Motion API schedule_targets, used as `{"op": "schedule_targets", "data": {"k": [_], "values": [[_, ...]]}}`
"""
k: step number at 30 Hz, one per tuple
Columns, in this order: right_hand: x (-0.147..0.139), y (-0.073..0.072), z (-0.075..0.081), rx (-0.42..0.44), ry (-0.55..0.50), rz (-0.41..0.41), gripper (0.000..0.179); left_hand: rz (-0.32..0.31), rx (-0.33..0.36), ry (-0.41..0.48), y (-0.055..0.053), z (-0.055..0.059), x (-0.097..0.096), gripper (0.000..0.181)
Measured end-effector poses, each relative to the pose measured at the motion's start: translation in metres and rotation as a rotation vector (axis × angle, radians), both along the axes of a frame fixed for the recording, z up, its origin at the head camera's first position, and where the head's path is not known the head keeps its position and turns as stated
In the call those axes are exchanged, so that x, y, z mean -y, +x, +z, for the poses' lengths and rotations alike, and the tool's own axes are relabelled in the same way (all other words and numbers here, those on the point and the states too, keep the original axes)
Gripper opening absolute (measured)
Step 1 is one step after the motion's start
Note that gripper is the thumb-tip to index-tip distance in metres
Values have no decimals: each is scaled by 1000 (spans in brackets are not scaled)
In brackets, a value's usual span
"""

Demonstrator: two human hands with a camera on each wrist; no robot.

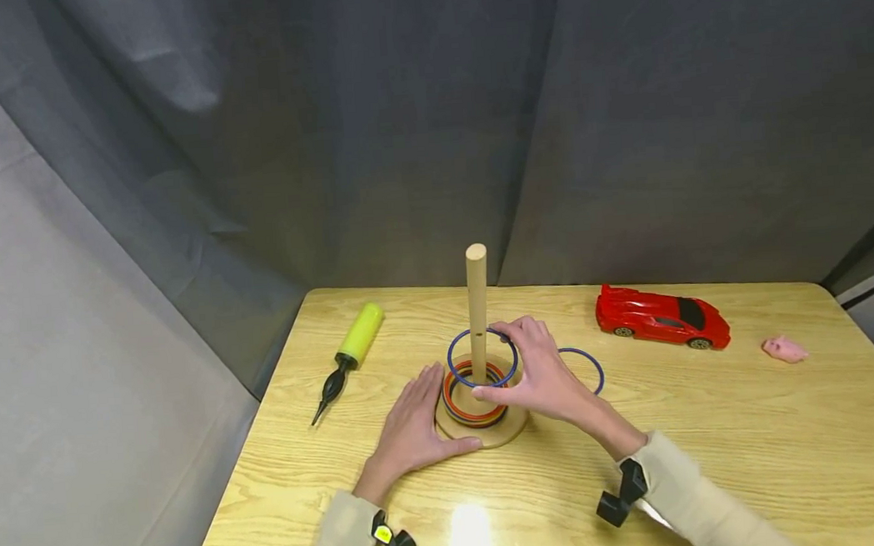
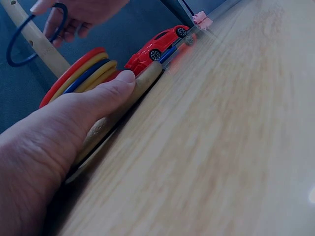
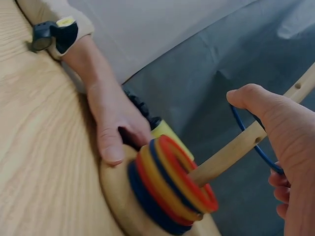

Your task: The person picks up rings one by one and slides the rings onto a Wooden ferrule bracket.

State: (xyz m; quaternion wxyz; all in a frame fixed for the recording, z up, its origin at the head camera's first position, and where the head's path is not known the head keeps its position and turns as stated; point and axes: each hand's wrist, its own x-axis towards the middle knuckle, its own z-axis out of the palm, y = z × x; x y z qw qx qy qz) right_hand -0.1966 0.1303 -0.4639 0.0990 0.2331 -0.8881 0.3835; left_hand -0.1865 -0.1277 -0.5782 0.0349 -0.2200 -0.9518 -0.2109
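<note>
A wooden ring-toss stand has an upright post [image 1: 477, 304] on a round base [image 1: 517, 427]. Several stacked rings [image 3: 162, 182] in red, yellow and blue encircle the foot of the post. My right hand [image 1: 536, 371] pinches a blue ring [image 1: 452, 371] between thumb and fingers. That ring is around the post, raised above the stack. My left hand [image 1: 412, 429] rests against the base's left and front edge, fingers straight and thumb [image 2: 115, 91] stretched along the rim. Another blue ring [image 1: 599, 372] lies on the table behind my right wrist, partly hidden.
A red toy car [image 1: 658, 318] sits at the back right of the wooden table [image 1: 718, 448], with a small pink toy pig [image 1: 784, 349] beyond it. At the left lies a yellow-green hand pump [image 1: 361, 334] with a black nozzle. Grey cloth [image 1: 399, 142] hangs behind the table.
</note>
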Motion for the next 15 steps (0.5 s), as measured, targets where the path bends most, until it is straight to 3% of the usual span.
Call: {"op": "schedule_targets", "data": {"k": [7, 15], "values": [[1, 1, -21, 3, 28, -4, 99, 1, 1, 9, -2, -1, 0, 138], [2, 5, -31, 12, 36, -9, 98, -12, -6, 9, -1, 0, 0, 137]]}}
